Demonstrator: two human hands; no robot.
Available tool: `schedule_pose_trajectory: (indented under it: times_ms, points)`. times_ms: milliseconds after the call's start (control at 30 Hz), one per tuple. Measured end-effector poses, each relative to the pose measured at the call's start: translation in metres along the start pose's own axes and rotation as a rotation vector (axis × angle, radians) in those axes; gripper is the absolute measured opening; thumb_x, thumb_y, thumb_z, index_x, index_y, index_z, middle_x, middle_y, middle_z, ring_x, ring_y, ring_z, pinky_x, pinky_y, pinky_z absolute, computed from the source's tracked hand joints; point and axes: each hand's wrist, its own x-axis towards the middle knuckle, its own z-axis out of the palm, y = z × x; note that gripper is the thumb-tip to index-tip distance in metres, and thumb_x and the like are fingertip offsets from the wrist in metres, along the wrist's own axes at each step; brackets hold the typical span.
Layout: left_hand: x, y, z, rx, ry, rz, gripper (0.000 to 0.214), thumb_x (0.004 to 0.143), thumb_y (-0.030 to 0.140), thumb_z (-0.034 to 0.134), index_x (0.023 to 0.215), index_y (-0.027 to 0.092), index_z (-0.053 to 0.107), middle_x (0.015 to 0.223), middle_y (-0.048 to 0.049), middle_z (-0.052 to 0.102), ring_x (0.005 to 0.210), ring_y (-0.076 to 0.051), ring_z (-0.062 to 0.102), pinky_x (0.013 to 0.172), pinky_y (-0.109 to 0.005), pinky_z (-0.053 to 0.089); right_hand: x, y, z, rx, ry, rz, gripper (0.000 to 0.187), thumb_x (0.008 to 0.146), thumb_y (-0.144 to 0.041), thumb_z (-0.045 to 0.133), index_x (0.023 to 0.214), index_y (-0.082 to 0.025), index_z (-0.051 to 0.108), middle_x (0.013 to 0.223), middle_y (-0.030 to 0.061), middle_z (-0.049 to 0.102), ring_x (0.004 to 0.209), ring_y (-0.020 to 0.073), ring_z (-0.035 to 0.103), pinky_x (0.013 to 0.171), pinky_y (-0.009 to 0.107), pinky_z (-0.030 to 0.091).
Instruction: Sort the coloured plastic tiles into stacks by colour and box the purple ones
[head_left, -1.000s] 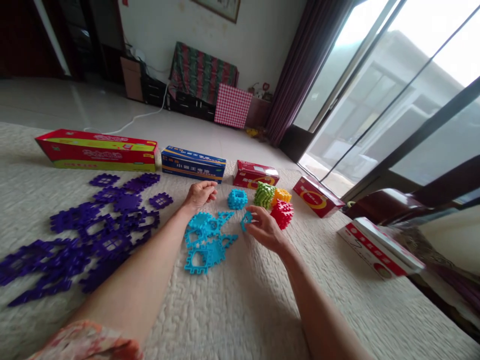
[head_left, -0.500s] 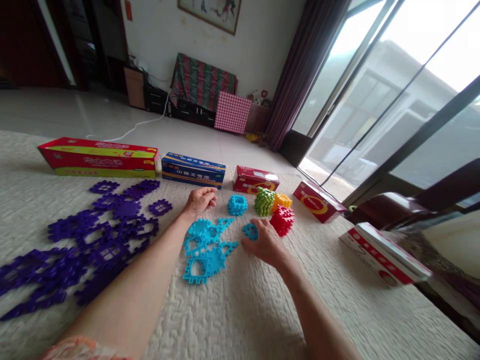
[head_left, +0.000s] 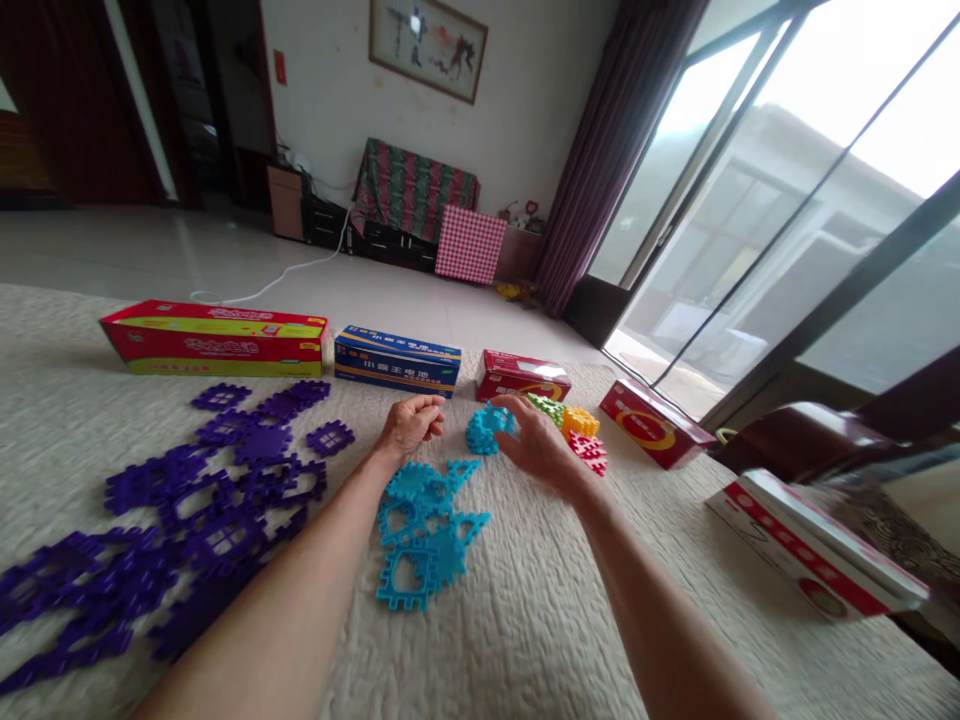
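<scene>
My right hand reaches over to a small blue cube of interlocking tiles; its fingertips pinch a blue tile against the cube's right side. My left hand rests on the cream cloth just left of the cube, fingers curled in, nothing visible in them. A heap of flat blue tiles lies in front of both hands. Behind my right hand stand a green cube, an orange cube and a red cube, partly hidden by the hand.
Many purple tiles are spread over the cloth at the left. Along the far edge lie a long red-and-yellow box, a blue box and two red boxes. A red-and-white box lies at the right.
My right hand has lifted a small blue tile from the cloth near the heap and carried it up to the blue cube. My left hand has stayed put. The camera tilted upward.
</scene>
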Motion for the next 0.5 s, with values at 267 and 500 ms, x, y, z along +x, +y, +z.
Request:
schedule_pose_trajectory:
  times_ms: [267,500]
  points:
    - [0.002,-0.003,0.000,-0.028,-0.003,-0.005,0.027,0.064,0.027,0.065,0.088,0.016,0.067,0.066,-0.0005,0.066,0.047,-0.008,0.058,0.042,-0.017,0.035,0.013,0.010,0.010,0.040,0.102,-0.084,0.051,0.066,-0.008,0.051,0.114,-0.021,0.056,0.122,0.0093,0.057,0.113,0.0231,0.054,0.097,0.042,0.043]
    - [-0.004,0.006,0.002,-0.024,0.042,-0.005,0.023,0.064,0.022,0.062,0.086,0.014,0.067,0.064,-0.0001,0.065,0.047,-0.008,0.058,0.043,-0.017,0.036,-0.026,-0.021,0.021,0.170,0.206,-0.093,0.023,0.079,-0.011,0.048,0.096,-0.023,0.058,0.095,0.0045,0.063,0.087,0.0171,0.061,0.080,0.031,0.050]
